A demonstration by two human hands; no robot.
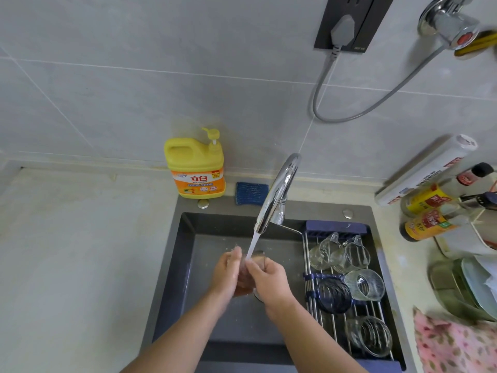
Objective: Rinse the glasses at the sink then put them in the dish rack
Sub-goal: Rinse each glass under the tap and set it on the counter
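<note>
The clear glass [245, 269] sits over the dark grey sink [172, 265], directly under the water stream [252, 244] that runs from the curved chrome faucet [282, 181]. The left hand [228, 273] cups it from the left with its fingers curled round the wall. The right hand [270, 278] grips it from the right, fingers bent over the rim. Both hands are wet.

The only label that reads clearly is on the yellow plastic detergent jug [195, 168] with a pump top. It shows "立白" on an orange panel, and the jug stands at the sink's back left corner. Just beside it lies a blue ribbed sponge [251, 193].

The dish rack [336, 228], made of steel rods with dark blue end pieces, spans the right part of the sink. On it lie a clear handled mug [322, 255], a second mug [355, 254], a ribbed clear tumbler [364, 284], a dark blue tumbler [333, 294] and another ribbed tumbler [372, 337], all on their sides.

On the pale stone surface [67, 251] to the right are a long white box [425, 173] with red print too blurred to read, two sauce bottles [427, 224] with yellow and red labels, and a pink floral cloth [451, 345].
</note>
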